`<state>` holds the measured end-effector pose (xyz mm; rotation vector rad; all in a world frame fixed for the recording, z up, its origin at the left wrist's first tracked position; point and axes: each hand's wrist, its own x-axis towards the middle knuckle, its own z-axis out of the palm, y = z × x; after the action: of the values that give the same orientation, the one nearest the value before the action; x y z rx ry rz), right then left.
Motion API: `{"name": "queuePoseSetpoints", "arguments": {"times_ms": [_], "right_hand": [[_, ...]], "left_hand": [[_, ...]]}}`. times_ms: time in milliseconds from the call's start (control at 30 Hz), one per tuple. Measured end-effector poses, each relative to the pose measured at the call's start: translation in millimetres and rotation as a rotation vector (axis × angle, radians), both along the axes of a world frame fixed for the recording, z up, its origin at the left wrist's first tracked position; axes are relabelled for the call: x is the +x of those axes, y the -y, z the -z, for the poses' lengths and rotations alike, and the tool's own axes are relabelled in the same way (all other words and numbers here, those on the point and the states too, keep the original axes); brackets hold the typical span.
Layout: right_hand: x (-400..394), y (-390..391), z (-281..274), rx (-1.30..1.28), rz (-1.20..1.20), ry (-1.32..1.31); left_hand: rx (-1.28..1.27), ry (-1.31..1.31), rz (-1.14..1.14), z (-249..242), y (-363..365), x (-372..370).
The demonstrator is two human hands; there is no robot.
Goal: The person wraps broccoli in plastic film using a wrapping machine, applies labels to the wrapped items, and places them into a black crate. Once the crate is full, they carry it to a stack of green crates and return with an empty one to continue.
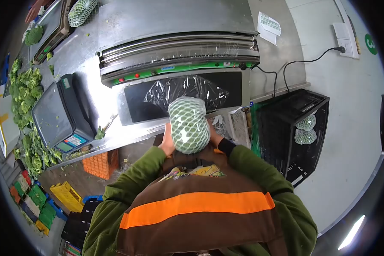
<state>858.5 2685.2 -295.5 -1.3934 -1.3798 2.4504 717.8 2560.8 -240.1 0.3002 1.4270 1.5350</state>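
A green bundle in white foam netting (pixel 189 126) is held upright between my two hands, close to my apron. My left hand (pixel 167 138) presses on its left side, and my right hand (pixel 214 135) is on its right side, with the fingers partly hidden behind it. Clear plastic film (pixel 187 88) spreads out behind the bundle, over the black plate of the wrapping machine. Just beyond lies the machine's metal roller section (pixel 179 51), with a green control strip along its front.
A scale (pixel 57 115) and broccoli pieces (pixel 25 87) are at the left. Another netted bundle (pixel 82 12) lies at the back left, near a person's hand (pixel 33 12). The black crate (pixel 281 123) at the right holds netted bundles (pixel 306 129). An orange crate (pixel 99 165) stands below the table.
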Motion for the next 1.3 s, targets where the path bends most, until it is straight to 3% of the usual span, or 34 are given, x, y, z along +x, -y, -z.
{"name": "queuePoseSetpoints", "arguments": {"times_ms": [33,67,167,200,300,400,600,700,767,833,900,1000,1067,1167,1200,1233,1267,1300], "right_hand": [[10,3,9,0.074,-0.042,-0.043],[6,-5,-11,-0.061,-0.101,-0.022],[8,-5,-40,-0.151,-0.21,-0.054],[2,-8,-51,-0.513,0.05,0.083],[-34,-25,-136,-0.686,0.032,0.219],[-34,-28,-150,-0.739,-0.047,0.152],[-28,-23,-96,-0.529,-0.497,-0.097],[-27,-33,-65,-0.328,-0.777,-0.248],[-19,-63,-57,-0.21,-0.901,-0.208],[-26,-98,-96,-0.192,-0.708,-0.086],[-38,-125,-131,-0.391,-0.338,0.005],[-94,-120,-210,-0.223,-0.314,0.066],[-119,-112,-230,0.008,-0.744,-0.123],[-137,-86,-231,0.174,-0.801,-0.216],[-135,-82,-222,0.158,-0.611,-0.223],[-127,-84,-203,0.355,-0.671,-0.094],[-109,-77,-183,0.276,-0.687,-0.088],[-92,-64,-168,0.198,-0.698,-0.081]], "left_hand": [[0.094,0.164,0.118,39,17,5],[0.104,0.184,0.143,40,18,7],[0.087,0.133,0.214,32,18,14],[0.082,0.125,0.239,31,20,16],[0.083,0.144,0.293,23,20,13],[0.077,0.171,0.312,9,13,-1],[0.046,0.661,0.224,-55,13,-30],[0.048,0.772,0.195,-74,9,-37],[0.056,0.804,0.192,-83,7,-41],[0.064,0.821,0.19,-92,7,-45],[0.081,0.829,0.2,-98,6,-49],[0.122,0.86,0.214,-108,5,-55],[0.158,0.871,0.204,-113,0,-56],[0.221,0.72,0.066,-107,-14,-46],[0.233,0.552,0.013,-103,-18,-45],[0.217,0.301,0.014,-103,-17,-48],[0.148,-0.137,0.174,-106,-17,-60],[0.175,-0.298,-0.076,-159,-37,-56]]}}
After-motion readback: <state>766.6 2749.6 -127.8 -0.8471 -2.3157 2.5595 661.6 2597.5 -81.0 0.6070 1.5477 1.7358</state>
